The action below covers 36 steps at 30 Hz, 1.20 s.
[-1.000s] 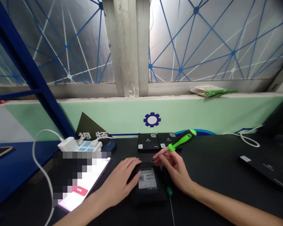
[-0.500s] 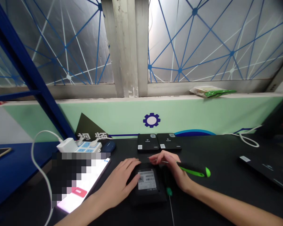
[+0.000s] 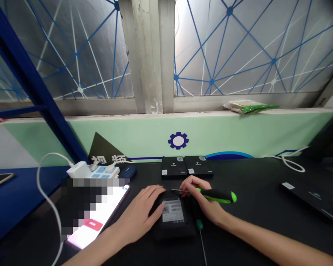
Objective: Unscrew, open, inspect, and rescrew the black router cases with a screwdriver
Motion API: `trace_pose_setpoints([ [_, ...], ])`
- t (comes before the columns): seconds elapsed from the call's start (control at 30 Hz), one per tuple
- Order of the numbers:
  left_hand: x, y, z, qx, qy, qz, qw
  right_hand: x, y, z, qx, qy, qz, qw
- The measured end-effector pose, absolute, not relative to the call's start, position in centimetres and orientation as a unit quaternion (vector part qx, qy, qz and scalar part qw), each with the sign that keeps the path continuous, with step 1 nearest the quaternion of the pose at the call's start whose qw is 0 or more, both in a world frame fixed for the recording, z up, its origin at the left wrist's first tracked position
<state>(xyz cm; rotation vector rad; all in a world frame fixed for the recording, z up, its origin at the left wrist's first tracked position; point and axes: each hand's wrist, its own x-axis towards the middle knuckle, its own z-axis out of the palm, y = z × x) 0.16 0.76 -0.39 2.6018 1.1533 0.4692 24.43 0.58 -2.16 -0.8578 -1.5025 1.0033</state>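
Note:
A black box-like device [image 3: 175, 232] with a white printed label lies on the dark table in front of me. My left hand [image 3: 141, 211] rests along its left side, fingers stretched out toward the far edge and thumb on the label. In my right hand [image 3: 201, 197] is a screwdriver [image 3: 219, 195] with a black and green handle, gripped near the shaft. Its thin shaft points left over the device's far end; whether the tip touches cannot be made out. A second screwdriver [image 3: 199, 224] with a green collar lies against the device's right side, shaft toward me.
Two black boxes [image 3: 174, 168] stand side by side near the wall. A lit phone [image 3: 100, 218], a power strip [image 3: 102, 172] and a white cable [image 3: 38, 188] are at left, beside a dark blue mouse-like object [image 3: 128, 171]. Another black device [image 3: 312, 199] lies at right.
My right hand has shifted the screwdriver to the left, and its shaft now shows more clearly over the device's far end. My left hand and the device stay in place.

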Motion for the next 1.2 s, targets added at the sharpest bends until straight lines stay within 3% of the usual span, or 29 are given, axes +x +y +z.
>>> trace_pose_setpoints([
  [0.7, 0.1, 0.8, -0.7, 0.898, 0.395, 0.152, 0.122, 24.8, 0.3, -1.5, -0.402, -0.607, 0.420, 0.543],
  [1.0, 0.8, 0.4, 0.3, 0.851, 0.447, 0.243, 0.131, 25.0, 1.6, -3.2, -0.384, -0.485, 0.521, 0.588],
  [1.2, 0.4, 0.3, 0.6, 0.888, 0.375, 0.193, 0.185, 25.0, 1.9, -3.6, -0.377, -0.470, 0.531, 0.596],
])
